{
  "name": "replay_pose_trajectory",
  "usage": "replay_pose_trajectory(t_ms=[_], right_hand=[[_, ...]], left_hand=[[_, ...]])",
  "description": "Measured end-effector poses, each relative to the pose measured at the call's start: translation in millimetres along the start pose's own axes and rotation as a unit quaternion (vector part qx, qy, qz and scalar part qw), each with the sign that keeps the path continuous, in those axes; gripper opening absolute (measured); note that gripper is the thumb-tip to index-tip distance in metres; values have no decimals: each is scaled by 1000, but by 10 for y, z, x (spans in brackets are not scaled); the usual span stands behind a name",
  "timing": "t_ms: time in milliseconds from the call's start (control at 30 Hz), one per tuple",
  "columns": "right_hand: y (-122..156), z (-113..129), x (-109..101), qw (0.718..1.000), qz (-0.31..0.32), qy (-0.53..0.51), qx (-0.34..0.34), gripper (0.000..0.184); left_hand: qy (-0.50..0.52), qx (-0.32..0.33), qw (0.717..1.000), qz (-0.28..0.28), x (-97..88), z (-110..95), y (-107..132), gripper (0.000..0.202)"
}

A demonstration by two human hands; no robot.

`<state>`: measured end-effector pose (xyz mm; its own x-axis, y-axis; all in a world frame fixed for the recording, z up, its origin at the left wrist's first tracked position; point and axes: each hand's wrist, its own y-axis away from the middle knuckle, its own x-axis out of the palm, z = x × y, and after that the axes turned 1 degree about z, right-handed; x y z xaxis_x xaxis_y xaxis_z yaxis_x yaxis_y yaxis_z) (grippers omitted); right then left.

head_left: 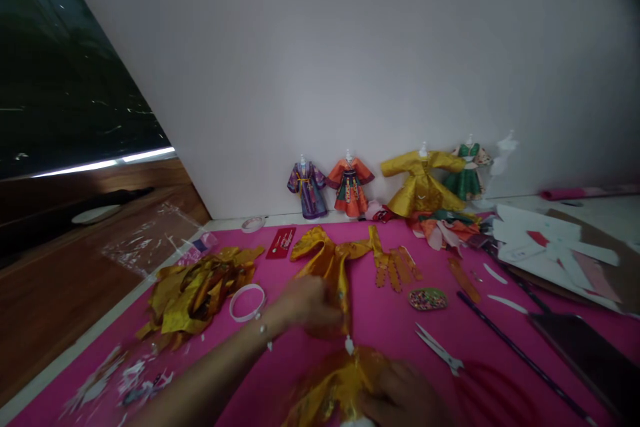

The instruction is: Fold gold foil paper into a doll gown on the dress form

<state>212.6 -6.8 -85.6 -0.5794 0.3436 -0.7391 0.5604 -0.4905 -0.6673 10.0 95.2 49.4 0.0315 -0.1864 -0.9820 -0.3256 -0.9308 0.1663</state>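
Observation:
My left hand [311, 303] reaches over a golden doll robe [334, 265] lying on the pink mat; its fingers are curled and blurred, and their grip is hidden. Close to me, my right hand [400, 392] is closed over a yellow doll dress [327, 392]. A small white neck piece of a doll form [349, 345] sticks out at the top of that dress. The right fingertips are partly smeared by motion. Cut golden fabric pieces [393, 268] lie beyond the hands. Red-handled scissors [453, 361] lie with blades apart, right of my right hand.
Dressed doll forms [350, 187] stand against the pale wall. A golden scrap pile [200, 290] and white tape roll [247, 302] lie left. A patterned oval case [428, 299], dark rod [525, 353], paper pieces [545, 240] and dark tablet-like slab [590, 353] occupy the right.

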Motion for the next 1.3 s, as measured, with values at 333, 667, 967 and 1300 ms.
replay_pose_trajectory(t_ms=[333,667,967,1300], right_hand=[[34,-45,192,996,-88,12,-15,14],[-71,98,111,983,-176,-47,8,31],[-169,184,-296,992,-69,-104,21,31],[-186,241,-432,991,-29,-125,42,35]], left_hand=[[-52,29,988,-144,-155,189,-752,39],[-5,-102,984,-146,-176,362,-821,25],[127,-152,946,-258,-527,449,-795,24],[211,-98,893,-387,-905,446,-566,16]])
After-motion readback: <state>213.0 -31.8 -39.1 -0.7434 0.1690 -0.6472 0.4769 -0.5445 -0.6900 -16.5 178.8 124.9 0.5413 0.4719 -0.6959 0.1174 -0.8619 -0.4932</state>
